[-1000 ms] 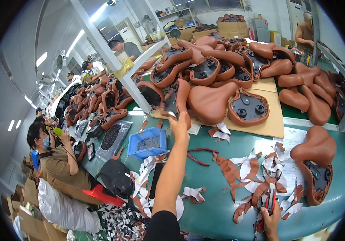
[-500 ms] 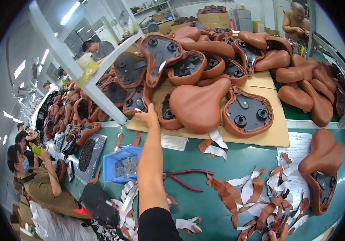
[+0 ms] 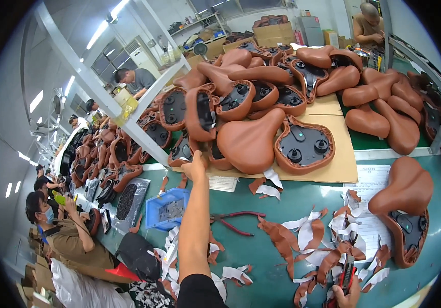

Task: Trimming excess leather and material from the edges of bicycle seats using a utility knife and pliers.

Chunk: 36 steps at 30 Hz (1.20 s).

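My left hand (image 3: 195, 167) reaches to the front left of the saddle pile, its fingers closed at the lower end of a brown bicycle saddle (image 3: 193, 115) standing on edge. That saddle is blurred, and part of my grip is hidden. Close to my fingers sits another upturned saddle (image 3: 182, 149) showing its black base. At the lower right, my right hand (image 3: 348, 295) is closed around a red-handled tool (image 3: 348, 272) with a dark grey head, over brown and white trimmings (image 3: 328, 241). A saddle lying top-up (image 3: 251, 141) and an upturned one (image 3: 305, 146) rest on cardboard.
Red-handled pincers (image 3: 238, 215) and a blue bin (image 3: 151, 208) of small grey pieces lie on the green table. Two stacked saddles (image 3: 402, 187) stand right, beside a printed sheet (image 3: 367, 179). A metal frame post (image 3: 148, 138) rises left. Co-workers (image 3: 76, 231) sit along the left.
The saddle by my left hand has turned from leaning on the pile, base showing, to standing on edge and lower. The view has shifted slightly. My right hand with the tool shows more fully.
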{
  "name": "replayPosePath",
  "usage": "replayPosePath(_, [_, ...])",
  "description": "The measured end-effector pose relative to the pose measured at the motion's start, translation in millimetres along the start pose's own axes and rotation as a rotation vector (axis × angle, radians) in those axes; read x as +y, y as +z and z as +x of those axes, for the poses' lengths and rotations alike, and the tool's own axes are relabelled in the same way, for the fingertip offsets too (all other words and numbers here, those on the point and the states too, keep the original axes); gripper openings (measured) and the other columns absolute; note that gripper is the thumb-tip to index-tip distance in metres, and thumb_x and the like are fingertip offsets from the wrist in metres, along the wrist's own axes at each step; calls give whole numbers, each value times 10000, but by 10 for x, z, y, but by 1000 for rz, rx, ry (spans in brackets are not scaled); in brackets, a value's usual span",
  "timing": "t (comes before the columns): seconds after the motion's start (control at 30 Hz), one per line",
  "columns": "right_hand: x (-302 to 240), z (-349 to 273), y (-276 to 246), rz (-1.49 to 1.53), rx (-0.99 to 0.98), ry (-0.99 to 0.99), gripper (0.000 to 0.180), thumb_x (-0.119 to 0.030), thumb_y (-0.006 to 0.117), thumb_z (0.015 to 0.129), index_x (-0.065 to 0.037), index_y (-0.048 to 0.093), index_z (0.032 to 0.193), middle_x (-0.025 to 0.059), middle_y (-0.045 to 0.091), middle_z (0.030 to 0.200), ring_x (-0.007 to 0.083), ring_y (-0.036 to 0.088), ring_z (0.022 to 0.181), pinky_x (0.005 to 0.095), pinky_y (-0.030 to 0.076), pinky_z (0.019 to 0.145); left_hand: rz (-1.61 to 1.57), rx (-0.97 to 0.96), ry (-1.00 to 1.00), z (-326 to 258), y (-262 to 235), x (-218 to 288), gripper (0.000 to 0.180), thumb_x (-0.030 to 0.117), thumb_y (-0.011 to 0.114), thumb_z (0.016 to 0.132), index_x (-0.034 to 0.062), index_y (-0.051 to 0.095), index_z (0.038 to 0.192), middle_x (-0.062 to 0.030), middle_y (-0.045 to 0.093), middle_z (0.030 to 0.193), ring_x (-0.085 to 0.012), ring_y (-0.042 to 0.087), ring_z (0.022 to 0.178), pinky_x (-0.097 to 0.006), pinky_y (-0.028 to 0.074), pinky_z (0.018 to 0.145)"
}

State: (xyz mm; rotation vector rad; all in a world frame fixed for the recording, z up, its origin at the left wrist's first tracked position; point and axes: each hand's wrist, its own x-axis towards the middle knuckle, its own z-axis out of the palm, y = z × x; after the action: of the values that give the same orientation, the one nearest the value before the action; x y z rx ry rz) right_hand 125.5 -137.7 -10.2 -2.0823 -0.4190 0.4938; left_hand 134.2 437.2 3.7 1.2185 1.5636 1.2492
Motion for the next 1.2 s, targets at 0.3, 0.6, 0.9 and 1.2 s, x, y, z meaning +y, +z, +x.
replayPosePath(0.3, [-166,-17,-9,51,-32,40,414,-235,658,823,17,514,1118,171,597,942,286,565,854,380,442,774,0,251,196,828,439,289,814,389,779,607,-181,428,1071,-335,501,1098,-436,513,1041,-447,415,899])
replayPosePath(0.6, [-207,-22,-15,41,-56,95,385,-214,675,815,-8,541,1112,139,613,921,256,589,774,367,469,718,395,318,171,1995,200,-53,813,491,723,699,-34,396,1227,-272,428,1262,-409,474,1139,-461,433,915])
replayPosePath(0.9, [-218,-29,24,30,-39,165,380,-221,657,822,1,531,1104,151,604,907,262,577,783,372,457,713,-282,-507,-49,-263,-160,82,729,564,625,775,-13,469,1194,-106,534,1041,-213,544,895,-292,451,704])
replayPosePath(1.2, [12,10,135,-26,20,-132,376,-205,650,830,-10,517,1122,144,607,910,282,603,758,373,479,639,12,-532,394,-580,69,348,724,238,814,632,-18,424,1186,-160,561,1061,-228,569,901,-324,464,818])
